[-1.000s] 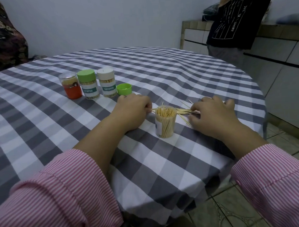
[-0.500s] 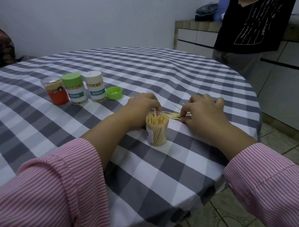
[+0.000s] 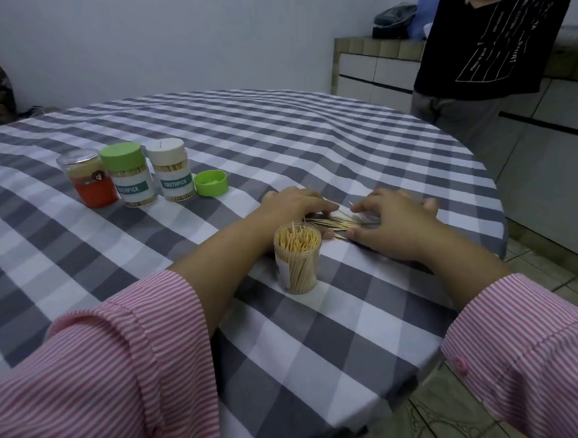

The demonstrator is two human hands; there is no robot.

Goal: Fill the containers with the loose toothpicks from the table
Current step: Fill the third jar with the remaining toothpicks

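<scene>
An open clear container (image 3: 298, 263) packed with upright toothpicks stands on the checked tablecloth near the front edge. Just behind it lies a small pile of loose toothpicks (image 3: 336, 222). My left hand (image 3: 292, 207) and my right hand (image 3: 392, 224) rest on the cloth on either side of the pile, fingertips curled in and touching the sticks. Neither hand has lifted any off the cloth. Part of the pile is hidden under my fingers.
At the left stand an orange-filled jar (image 3: 89, 178), a green-lidded toothpick container (image 3: 128, 174) and a white-lidded one (image 3: 171, 169), with a loose green lid (image 3: 211, 182) beside them. A person in a black shirt (image 3: 491, 37) stands past the table's far right edge.
Both hands have drawn closer together around the loose toothpicks, bunching them into a tighter pile. The camera view has shifted slightly right; the jars have not moved.
</scene>
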